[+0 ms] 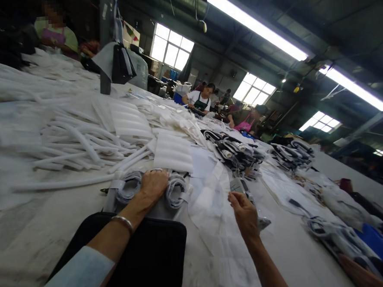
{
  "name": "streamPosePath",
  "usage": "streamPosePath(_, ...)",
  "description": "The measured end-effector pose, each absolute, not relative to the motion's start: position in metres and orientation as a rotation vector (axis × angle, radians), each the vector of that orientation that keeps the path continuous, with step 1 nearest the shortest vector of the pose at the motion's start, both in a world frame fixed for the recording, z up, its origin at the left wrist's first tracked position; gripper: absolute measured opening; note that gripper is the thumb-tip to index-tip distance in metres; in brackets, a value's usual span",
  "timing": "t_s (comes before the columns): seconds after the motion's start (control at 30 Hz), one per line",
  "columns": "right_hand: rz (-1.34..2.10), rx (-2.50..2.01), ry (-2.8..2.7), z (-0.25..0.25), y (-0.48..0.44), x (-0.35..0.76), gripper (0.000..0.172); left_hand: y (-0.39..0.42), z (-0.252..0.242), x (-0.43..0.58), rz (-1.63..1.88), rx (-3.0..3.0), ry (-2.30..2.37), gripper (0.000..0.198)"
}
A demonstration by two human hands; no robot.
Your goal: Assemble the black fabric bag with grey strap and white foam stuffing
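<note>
My left hand (154,184) reaches over a black flat padded case (149,258), its fingers curled down between two coiled straps in clear wrap, the left coil (129,186) and the right coil (176,191). What its fingers press or grip is hidden beneath them. A white ribbed foam sheet (172,151) lies just beyond. To the right, my right hand (244,211) is raised over the table with thumb and fingers pinched together; anything between them is too small to make out. Behind it is a grey wrapped packet (239,185). Thin clear plastic sheeting (211,203) lies between my hands.
White foam tubes (77,142) are heaped at the left. Black-and-white strap bundles (234,151) are piled beyond my right hand, with more bundles (292,154) farther right. A post (103,45) rises from the table. Several people work at the far side; another person's hand (355,267) shows lower right.
</note>
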State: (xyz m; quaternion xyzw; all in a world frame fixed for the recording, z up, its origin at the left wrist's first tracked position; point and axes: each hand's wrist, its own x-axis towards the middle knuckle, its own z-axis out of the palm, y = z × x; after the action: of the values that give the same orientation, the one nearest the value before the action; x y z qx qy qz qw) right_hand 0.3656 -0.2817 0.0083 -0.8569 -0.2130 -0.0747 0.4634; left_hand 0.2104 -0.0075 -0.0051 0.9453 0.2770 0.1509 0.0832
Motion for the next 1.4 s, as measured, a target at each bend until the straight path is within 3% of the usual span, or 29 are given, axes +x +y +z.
streamPosePath(0.23,-0.234,-2.334,-0.722,0.004,-0.233,0.439,0.037,-0.009,-0.002,0.209,0.523,2.857,0.831,0.031)
streamPosePath(0.4,-0.13,-2.392,-0.83,-0.014,-0.184,0.472,0.054,-0.009,-0.002,0.21,0.444,2.879,0.834,0.031)
streamPosePath(0.53,0.009,-2.443,-0.796,-0.022,-0.173,0.48,0.018,-0.008,0.0,0.21,0.415,2.847,0.871,0.029)
streamPosePath(0.6,0.025,-2.429,-0.768,-0.019,-0.176,0.478,0.01,-0.008,0.0,0.211,0.457,2.827,0.889,0.027)
streamPosePath(0.9,0.24,-2.028,-0.631,-0.008,-0.186,0.414,0.044,-0.003,-0.016,0.21,0.298,2.879,0.68,0.03)
streamPosePath(1.07,0.372,-1.804,-0.487,-0.01,-0.19,0.384,0.046,0.0,-0.011,0.208,0.332,2.824,0.688,0.032)
streamPosePath(1.3,0.179,-2.051,-0.586,-0.009,-0.214,0.378,0.036,-0.001,0.015,0.196,0.489,2.665,0.809,0.05)
streamPosePath(1.4,0.076,-2.093,-0.693,-0.013,-0.202,0.366,0.037,0.002,0.023,0.186,0.518,2.635,0.791,0.044)
